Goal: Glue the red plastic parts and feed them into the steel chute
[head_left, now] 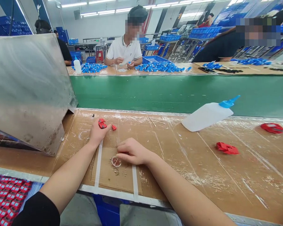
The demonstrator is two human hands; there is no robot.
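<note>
My left hand [98, 131] is closed around a small red plastic part with dark sections [102, 123], above the cardboard-covered bench. Just right of its fingers is a smaller red piece [114, 127]; whether the hand touches it I cannot tell. My right hand [133, 151] has its fingers pinched together over a small round clear dish [113, 164]. A thin stick [117, 161] runs from these fingers into the dish, which holds something reddish. Beneath the dish lies a cardboard sheet [110, 183] with white tape strips along its sides.
A white squeeze bottle [206, 116] with blue nozzle lies tilted at right, near red parts [227, 148]. Thin sticks [153, 121] lie near the back edge. A metal housing [30, 91] stands left. Beyond the green belt [132, 92], a person [126, 51] handles small blue parts.
</note>
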